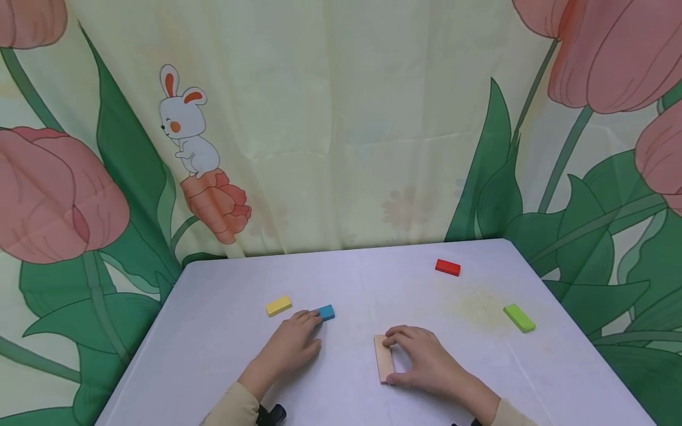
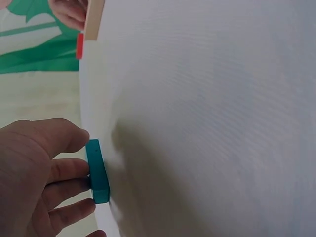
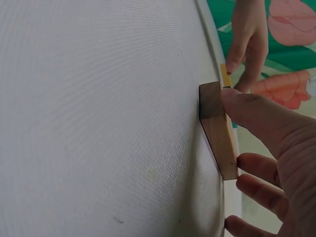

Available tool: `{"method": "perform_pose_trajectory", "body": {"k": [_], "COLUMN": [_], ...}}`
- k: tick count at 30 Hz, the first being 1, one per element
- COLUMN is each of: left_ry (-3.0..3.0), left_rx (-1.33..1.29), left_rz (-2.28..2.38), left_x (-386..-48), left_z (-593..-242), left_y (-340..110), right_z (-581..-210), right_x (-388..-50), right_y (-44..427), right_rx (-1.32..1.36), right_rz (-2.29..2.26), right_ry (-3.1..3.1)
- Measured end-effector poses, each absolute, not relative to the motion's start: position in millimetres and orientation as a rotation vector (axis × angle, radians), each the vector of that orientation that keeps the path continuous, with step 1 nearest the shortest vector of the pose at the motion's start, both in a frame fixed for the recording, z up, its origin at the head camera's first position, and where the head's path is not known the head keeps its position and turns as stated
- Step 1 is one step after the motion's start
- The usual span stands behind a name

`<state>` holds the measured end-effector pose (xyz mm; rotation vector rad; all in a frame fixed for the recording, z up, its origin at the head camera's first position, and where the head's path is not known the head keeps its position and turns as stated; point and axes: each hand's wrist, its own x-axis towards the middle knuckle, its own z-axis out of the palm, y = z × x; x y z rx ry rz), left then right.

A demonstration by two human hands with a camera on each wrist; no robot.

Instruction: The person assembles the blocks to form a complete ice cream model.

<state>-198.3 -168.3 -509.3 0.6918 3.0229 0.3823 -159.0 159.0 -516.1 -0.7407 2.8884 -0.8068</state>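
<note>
A plain wooden block (image 1: 383, 360) lies on the white table, its long side running away from me. My right hand (image 1: 426, 362) holds it lengthwise, with the thumb at the near end and fingertips at the far end; the right wrist view shows the same wooden block (image 3: 219, 136). Further left, my left hand (image 1: 293, 343) reaches over a small blue block (image 1: 327, 312), its fingertips at the block's left end. In the left wrist view the fingers lie along the far side of the blue block (image 2: 98, 173), and the thumb stands off to one side.
A yellow block (image 1: 279, 306) lies just beyond the left hand. Toward the back right is a red block (image 1: 448, 267), and a green block (image 1: 519, 318) lies near the right edge. A curtain (image 1: 341, 130) printed with tulips and a rabbit hangs behind the table.
</note>
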Motion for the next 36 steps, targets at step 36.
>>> {"method": "perform_pose_trajectory", "body": {"k": [36], "left_ry": [2.916], "left_rx": [0.784], "left_rz": [0.176], "left_x": [-205], "left_z": [-501], "left_y": [-101], "right_z": [-515], "right_x": [-157], "right_y": [157], "right_rx": [-0.788], "right_rz": [-0.821], "right_ry": [2.934]}}
